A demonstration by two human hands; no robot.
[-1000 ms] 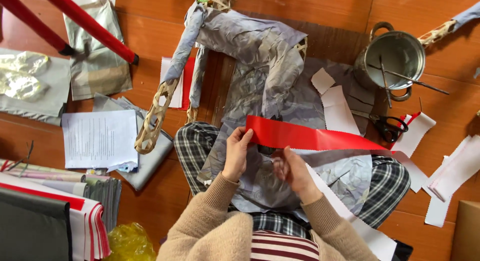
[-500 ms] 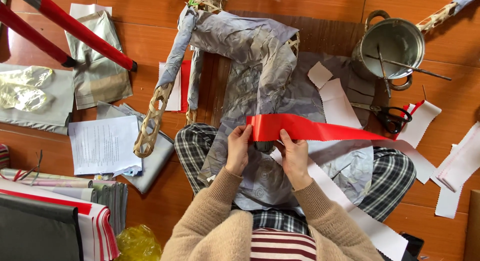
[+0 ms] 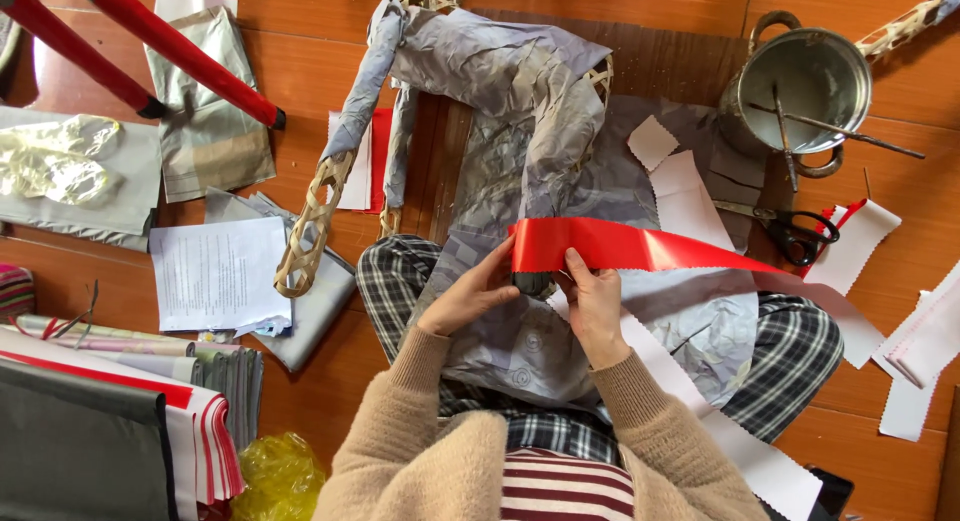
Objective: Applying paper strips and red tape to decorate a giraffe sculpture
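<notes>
A long glossy red paper strip (image 3: 640, 249) with a zigzag lower edge stretches from my hands toward the right. My left hand (image 3: 470, 296) pinches its left end from below. My right hand (image 3: 592, 303) grips the strip's lower edge a little to the right. Both hands hover over a woven bamboo frame covered in crumpled grey paper (image 3: 520, 111), which rests on my checked trousers (image 3: 790, 351). A dark object sits between my hands under the strip, mostly hidden.
A metal pot (image 3: 805, 81) with sticks in it stands at the back right, black scissors (image 3: 795, 231) beside it. White zigzag-edged paper strips (image 3: 915, 351) lie right. A printed sheet (image 3: 215, 271), folded papers (image 3: 90, 401), silver sheets (image 3: 60, 166) and red poles (image 3: 180, 46) lie left.
The strip's left end has been drawn in closer over my lap, and my right hand has slid up to it near my left hand.
</notes>
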